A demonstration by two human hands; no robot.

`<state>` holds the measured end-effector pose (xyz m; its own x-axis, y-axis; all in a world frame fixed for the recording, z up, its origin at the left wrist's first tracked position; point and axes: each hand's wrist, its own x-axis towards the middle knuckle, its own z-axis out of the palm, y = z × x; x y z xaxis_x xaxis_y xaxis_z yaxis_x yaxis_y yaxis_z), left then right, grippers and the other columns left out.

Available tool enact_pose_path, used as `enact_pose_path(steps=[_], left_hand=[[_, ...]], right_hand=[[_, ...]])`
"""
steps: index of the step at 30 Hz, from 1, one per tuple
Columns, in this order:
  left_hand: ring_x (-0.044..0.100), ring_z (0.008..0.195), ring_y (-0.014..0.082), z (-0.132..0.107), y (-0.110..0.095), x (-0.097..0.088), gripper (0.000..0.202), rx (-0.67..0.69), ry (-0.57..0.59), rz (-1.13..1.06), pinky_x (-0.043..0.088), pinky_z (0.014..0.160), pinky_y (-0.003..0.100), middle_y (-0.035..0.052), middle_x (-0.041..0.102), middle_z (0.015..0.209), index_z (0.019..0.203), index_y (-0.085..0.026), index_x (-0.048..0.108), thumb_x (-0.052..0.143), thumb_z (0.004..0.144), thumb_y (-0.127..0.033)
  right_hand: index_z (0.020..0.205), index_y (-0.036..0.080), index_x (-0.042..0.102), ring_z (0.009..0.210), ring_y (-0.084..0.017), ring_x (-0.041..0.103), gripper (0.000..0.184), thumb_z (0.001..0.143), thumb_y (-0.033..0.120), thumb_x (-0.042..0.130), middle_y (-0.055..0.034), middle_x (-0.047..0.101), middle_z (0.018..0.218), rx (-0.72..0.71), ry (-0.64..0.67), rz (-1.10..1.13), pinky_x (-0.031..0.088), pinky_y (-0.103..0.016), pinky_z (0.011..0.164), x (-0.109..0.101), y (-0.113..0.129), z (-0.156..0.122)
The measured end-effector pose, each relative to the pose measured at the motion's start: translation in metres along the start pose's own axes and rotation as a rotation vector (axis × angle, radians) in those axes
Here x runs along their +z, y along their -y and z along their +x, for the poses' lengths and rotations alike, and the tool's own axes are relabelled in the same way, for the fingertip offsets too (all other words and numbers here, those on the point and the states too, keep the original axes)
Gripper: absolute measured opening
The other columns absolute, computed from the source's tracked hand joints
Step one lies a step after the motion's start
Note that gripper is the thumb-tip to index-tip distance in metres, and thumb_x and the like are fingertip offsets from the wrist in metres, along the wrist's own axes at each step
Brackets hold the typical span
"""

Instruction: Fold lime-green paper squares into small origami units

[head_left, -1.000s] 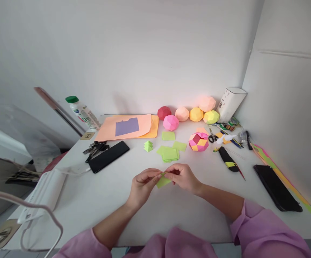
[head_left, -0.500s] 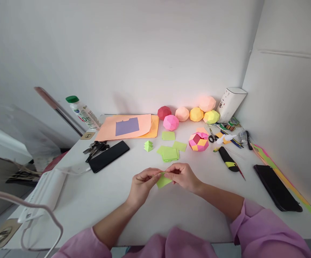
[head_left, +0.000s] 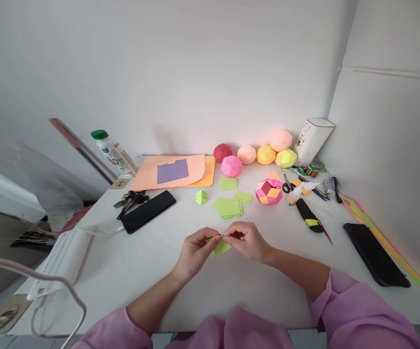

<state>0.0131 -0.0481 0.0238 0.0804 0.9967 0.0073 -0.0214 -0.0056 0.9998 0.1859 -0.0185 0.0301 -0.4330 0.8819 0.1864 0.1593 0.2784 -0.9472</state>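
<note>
Over the middle of the white table, both hands pinch one small green paper square. My left hand grips its left edge with closed fingertips. My right hand pinches the top right edge, fingers curled. Just beyond them lies a pile of green paper squares, with a folded green paper piece to its left. A pink and yellow paper ball sits to the right of the pile.
Several paper balls line the back wall beside a white box. Orange sheets, a bottle, keys and a black phone lie left. Scissors, a knife and another phone lie right.
The hands have drawn slightly closer together on the green square, folding its top edge; the view shifted a little. Nothing else moved.
</note>
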Motion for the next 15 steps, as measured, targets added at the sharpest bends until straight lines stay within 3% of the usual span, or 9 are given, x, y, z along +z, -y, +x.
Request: enact_pose_path(steps=[6, 12, 15], left_hand=[[0.056, 0.072, 0.0151, -0.0039, 0.0069, -0.0011, 0.018, 0.137, -0.002, 0.057, 0.045, 0.065, 0.025, 0.0052, 0.063, 0.078, 0.074, -0.016, 0.066, 0.062, 0.079, -0.032], [0.049, 0.06, 0.0118, -0.0035, 0.0018, -0.0001, 0.027, -0.001, 0.075, 0.111, 0.041, 0.055, 0.023, 0.0015, 0.056, 0.066, 0.072, -0.015, 0.06, 0.058, 0.08, -0.041], [0.048, 0.059, 0.0116, -0.0022, 0.0022, -0.0002, 0.028, 0.025, 0.076, 0.194, 0.04, 0.054, 0.022, 0.0007, 0.054, 0.065, 0.07, -0.015, 0.058, 0.055, 0.081, -0.041]], right_hand=[[0.07, 0.015, 0.063, 0.054, -0.009, 0.049, 0.012, 0.076, 0.025, 0.063, -0.0002, 0.055, 0.065, 0.069, 0.055, 0.116, 0.041, -0.022, 0.05, -0.0001, 0.0004, -0.0007], [0.067, 0.014, 0.059, 0.053, -0.009, 0.046, 0.012, 0.076, 0.022, 0.059, 0.0014, 0.052, 0.059, 0.053, 0.059, 0.031, 0.037, -0.021, 0.05, -0.0001, 0.001, -0.0017], [0.067, 0.014, 0.056, 0.053, -0.008, 0.044, 0.01, 0.075, 0.019, 0.058, 0.0018, 0.051, 0.058, 0.002, 0.045, -0.037, 0.036, -0.021, 0.05, 0.001, -0.001, -0.0008]])
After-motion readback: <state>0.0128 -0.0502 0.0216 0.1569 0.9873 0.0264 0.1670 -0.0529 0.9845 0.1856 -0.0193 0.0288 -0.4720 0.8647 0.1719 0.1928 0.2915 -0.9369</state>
